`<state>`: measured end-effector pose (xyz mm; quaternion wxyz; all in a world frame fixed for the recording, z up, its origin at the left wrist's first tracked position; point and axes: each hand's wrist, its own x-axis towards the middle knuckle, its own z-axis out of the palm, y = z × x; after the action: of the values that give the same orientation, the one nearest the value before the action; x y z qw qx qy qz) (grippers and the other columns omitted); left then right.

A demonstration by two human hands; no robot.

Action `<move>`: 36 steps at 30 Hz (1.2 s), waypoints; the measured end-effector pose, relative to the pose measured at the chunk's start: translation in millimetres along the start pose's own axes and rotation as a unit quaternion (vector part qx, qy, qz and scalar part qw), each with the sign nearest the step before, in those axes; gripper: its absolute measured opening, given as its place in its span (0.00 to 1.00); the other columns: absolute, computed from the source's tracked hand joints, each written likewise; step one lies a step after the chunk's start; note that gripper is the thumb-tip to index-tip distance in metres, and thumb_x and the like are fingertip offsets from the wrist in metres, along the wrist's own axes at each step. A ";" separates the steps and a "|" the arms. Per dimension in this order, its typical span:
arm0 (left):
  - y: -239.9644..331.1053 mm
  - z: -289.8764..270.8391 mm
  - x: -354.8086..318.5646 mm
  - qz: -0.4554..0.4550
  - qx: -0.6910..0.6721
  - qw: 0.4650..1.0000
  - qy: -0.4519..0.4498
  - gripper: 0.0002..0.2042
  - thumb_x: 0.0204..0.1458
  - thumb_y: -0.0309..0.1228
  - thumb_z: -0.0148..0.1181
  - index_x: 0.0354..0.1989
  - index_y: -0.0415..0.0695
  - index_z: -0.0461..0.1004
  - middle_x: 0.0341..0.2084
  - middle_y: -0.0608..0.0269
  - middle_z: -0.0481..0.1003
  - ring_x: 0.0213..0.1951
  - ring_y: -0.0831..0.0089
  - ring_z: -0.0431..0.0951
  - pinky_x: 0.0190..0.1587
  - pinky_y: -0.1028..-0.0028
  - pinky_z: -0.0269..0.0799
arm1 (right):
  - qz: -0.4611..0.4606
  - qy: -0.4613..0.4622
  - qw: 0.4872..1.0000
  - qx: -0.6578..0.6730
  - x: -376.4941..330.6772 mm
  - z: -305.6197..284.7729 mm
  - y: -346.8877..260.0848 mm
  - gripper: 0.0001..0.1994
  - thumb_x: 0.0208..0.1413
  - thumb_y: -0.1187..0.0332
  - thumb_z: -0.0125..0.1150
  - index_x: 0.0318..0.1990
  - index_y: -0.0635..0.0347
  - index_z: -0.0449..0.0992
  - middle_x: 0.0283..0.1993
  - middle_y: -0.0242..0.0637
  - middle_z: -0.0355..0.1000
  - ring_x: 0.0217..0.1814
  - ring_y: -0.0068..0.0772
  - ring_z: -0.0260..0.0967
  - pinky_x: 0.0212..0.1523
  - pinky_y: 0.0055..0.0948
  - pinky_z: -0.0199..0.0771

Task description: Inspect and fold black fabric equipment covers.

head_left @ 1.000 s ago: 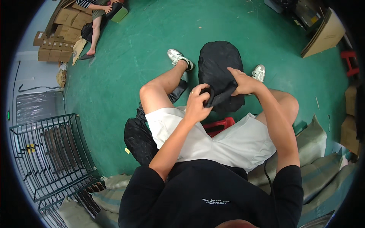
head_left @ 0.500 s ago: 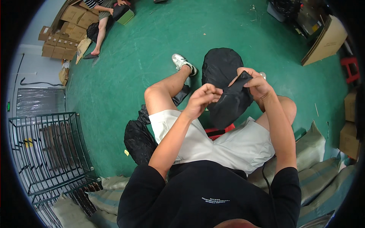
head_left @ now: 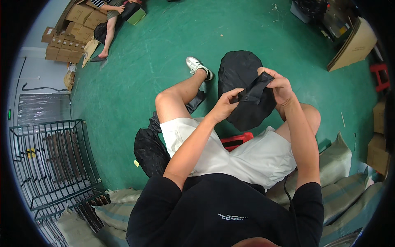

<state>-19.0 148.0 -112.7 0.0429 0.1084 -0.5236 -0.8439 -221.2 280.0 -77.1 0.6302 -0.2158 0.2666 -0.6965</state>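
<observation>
A black fabric piece [head_left: 250, 111], perhaps a bag or cover, hangs between my hands above my spread knees. My left hand [head_left: 225, 104] pinches its left edge with thumb and fingers. At its upper right corner, my right hand [head_left: 281, 85] grips a folded strip of the same cloth. Just beyond it lies a rounded black cloth bundle [head_left: 239, 68], partly hidden by the held piece. Part of a red plastic stool [head_left: 238, 140] shows under me, between my thighs.
More black fabric [head_left: 149, 150] lies by my left leg. A dark metal rack [head_left: 57, 156] stands at left, woven sacks [head_left: 343, 191] lie behind me. Cardboard boxes [head_left: 78, 31] are stacked far left beside another person [head_left: 110, 31]. Flat cardboard [head_left: 354, 45] leans at far right.
My left hand has moved from loosely curled beside the cloth to pinching its left edge. The cloth's lower end has risen slightly, and its upper part is spread wider between both hands.
</observation>
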 end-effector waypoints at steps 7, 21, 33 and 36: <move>16.9 -29.9 -8.5 -0.017 -0.103 0.994 0.035 0.09 0.57 0.22 0.53 0.43 0.38 0.76 0.40 0.65 0.78 0.40 0.79 0.78 0.45 0.78 0.72 | -0.018 0.016 1.000 0.004 -1.7 -1.5 -5.2 0.15 0.38 0.77 0.53 0.38 0.63 0.71 0.33 0.30 0.71 0.38 0.24 0.70 0.46 0.22 0.69; 55.4 -31.6 -47.4 0.205 -0.293 0.931 -0.071 0.52 0.48 0.73 0.45 0.65 0.32 0.57 0.60 0.47 0.66 0.61 0.57 0.66 0.65 0.59 0.58 | -0.045 -0.012 0.999 0.028 -12.2 14.2 -9.5 0.26 0.45 0.69 0.65 0.52 0.72 0.68 0.47 0.46 0.74 0.49 0.37 0.75 0.54 0.33 0.74; 55.5 -23.9 -67.0 0.076 -0.365 0.911 0.175 0.36 0.45 0.45 0.65 0.62 0.37 0.64 0.54 0.49 0.72 0.54 0.57 0.74 0.60 0.58 0.69 | -0.116 -0.003 0.992 0.040 0.6 43.8 -5.5 0.48 0.38 0.62 0.71 0.67 0.69 0.53 0.64 0.48 0.64 0.67 0.46 0.61 0.69 0.41 0.57; 38.0 -26.5 -61.0 0.046 -0.463 0.884 0.038 0.26 0.51 0.31 0.58 0.60 0.37 0.65 0.50 0.46 0.74 0.51 0.56 0.77 0.58 0.58 0.71 | -0.007 -0.092 0.993 0.075 -20.3 -29.9 23.9 0.47 0.37 0.65 0.70 0.68 0.68 0.54 0.66 0.47 0.62 0.69 0.47 0.59 0.70 0.42 0.54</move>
<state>44.9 119.1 -81.7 0.1465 0.0840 -0.0757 -0.9827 -219.7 301.7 -114.6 0.6617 -0.2331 0.1534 -0.6959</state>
